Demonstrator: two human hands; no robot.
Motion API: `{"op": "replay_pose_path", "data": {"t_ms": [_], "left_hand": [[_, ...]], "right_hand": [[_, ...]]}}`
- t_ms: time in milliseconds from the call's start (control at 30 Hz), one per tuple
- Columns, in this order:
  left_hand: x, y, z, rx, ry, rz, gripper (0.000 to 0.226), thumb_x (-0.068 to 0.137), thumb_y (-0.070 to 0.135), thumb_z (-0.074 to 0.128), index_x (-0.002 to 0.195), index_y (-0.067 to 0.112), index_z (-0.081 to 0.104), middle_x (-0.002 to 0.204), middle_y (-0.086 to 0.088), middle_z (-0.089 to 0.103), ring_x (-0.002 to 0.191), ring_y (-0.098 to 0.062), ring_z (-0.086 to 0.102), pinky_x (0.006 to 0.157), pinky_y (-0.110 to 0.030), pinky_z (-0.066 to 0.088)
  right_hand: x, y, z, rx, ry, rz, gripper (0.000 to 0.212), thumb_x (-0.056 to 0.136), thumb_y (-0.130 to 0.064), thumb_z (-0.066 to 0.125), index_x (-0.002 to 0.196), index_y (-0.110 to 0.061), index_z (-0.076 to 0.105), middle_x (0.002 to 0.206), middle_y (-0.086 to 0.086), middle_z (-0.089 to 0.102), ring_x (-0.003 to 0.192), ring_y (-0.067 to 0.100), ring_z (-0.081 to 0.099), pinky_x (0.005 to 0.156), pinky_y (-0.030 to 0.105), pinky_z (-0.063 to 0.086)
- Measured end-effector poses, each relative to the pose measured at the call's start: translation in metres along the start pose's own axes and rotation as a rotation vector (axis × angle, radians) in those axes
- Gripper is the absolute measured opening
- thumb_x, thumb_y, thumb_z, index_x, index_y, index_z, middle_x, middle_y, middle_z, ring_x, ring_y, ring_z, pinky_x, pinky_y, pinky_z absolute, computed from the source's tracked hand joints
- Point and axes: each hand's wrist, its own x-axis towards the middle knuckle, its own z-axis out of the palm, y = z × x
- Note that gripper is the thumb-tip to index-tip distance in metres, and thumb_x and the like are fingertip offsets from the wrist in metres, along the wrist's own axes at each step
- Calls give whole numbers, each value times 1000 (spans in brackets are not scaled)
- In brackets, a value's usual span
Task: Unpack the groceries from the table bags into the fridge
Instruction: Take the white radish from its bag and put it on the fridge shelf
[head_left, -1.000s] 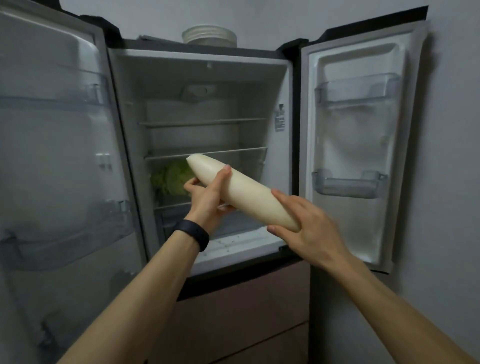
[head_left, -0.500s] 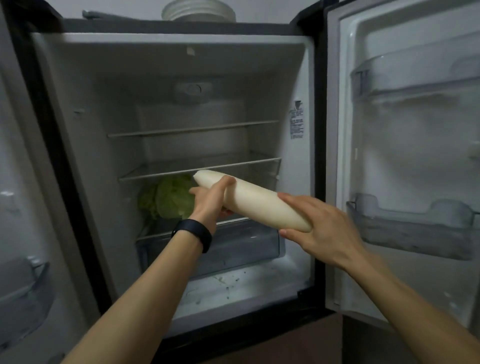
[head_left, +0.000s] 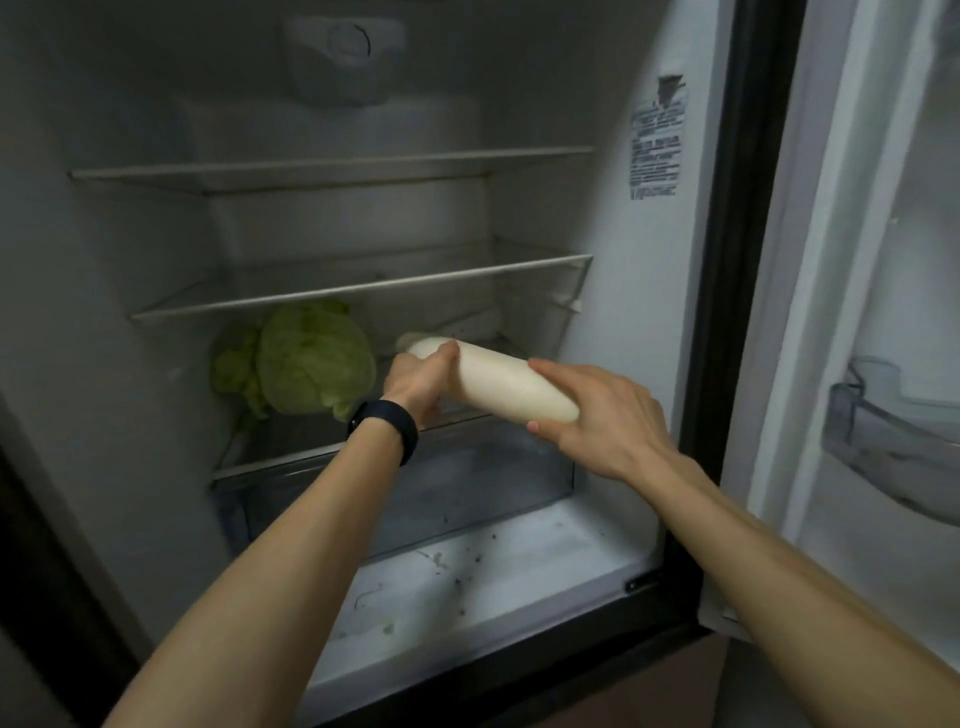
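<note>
Deeper in the fridge (head_left: 618, 322) now, left hand (head_left: 415, 387) and right hand (head_left: 610, 421) grip the daikon (head_left: 498, 379); sticker (head_left: 654, 150) illegible.

A home kitchen: an open fridge (head_left: 613, 322) holding a cabbage (head_left: 311, 358).

One view only: a wide-angle camera worn on the head. It faces forward and slightly down into the open fridge (head_left: 613, 322) at close range, door (head_left: 883, 270) at right, both arms (head_left: 291, 571) entering from the near edge.
</note>
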Motion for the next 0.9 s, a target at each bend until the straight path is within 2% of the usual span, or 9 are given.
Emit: {"op": "replay_pose_path", "data": {"t_ms": [67, 133, 233, 400, 567, 700, 800, 900], "left_hand": [[16, -5, -5, 282, 53, 121, 68, 91, 49, 58, 143, 7, 42, 139, -17, 52, 121, -37, 54, 101, -42, 48], [29, -9, -9, 581, 88, 287, 60, 94, 42, 53, 143, 10, 42, 141, -22, 48, 126, -39, 49, 103, -39, 43], [50, -15, -9, 825, -6, 431, 53, 95, 35, 50, 143, 15, 44, 139, -22, 50, 125, -40, 48, 102, -40, 43], [78, -23, 4, 926, -173, 427, 56, 101, 35, 48, 150, 15, 35, 151, -18, 42, 135, -36, 44, 106, -39, 41], [113, -28, 16, 1035, -248, 370, 53, 104, 36, 38, 155, 26, 27, 160, -8, 32, 144, -29, 34, 113, -36, 32], [122, -43, 31, 1173, -203, 343, 56, 102, 50, 30, 155, 32, 26, 164, -3, 23, 149, -25, 22, 120, -52, 16], [119, -57, 37, 1172, -143, 358, 51, 103, 48, 26, 150, 32, 35, 162, -4, 26, 149, -23, 22, 118, -53, 10], [118, -57, 34, 1162, -116, 375, 51, 103, 46, 25, 151, 30, 35, 163, -6, 26, 149, -25, 21, 120, -52, 11]], "right_hand": [[21, 0, 13, -5, -31, 22, 73, 84, -57, 67, 148, -53, 34, 139, -4, 57, 124, 29, 54, 96, 41, 48], [43, 2, 25, 8, -63, 23, 73, 82, -57, 68, 147, -53, 35, 140, -5, 57, 127, 27, 53, 98, 40, 48], [76, 5, 42, 57, -119, 40, 74, 78, -58, 72, 145, -55, 39, 142, -7, 57, 129, 25, 53, 100, 38, 47], [120, 3, 73, 110, -144, 125, 72, 76, -57, 74, 143, -49, 47, 138, -2, 62, 127, 28, 56, 97, 37, 49], [146, -14, 108, 65, -29, 296, 50, 88, -50, 63, 134, -31, 57, 125, 13, 66, 115, 38, 62, 89, 42, 51], [154, -10, 114, 25, -22, 370, 49, 92, -56, 57, 125, -20, 60, 121, 15, 66, 113, 38, 63, 84, 40, 49], [152, -2, 115, 15, 14, 338, 51, 93, -59, 54, 125, -19, 60, 119, 15, 66, 110, 38, 64, 78, 39, 45], [144, -4, 120, 25, 96, 372, 50, 95, -57, 53, 127, -19, 58, 119, 14, 64, 108, 40, 63, 78, 41, 45]]}}
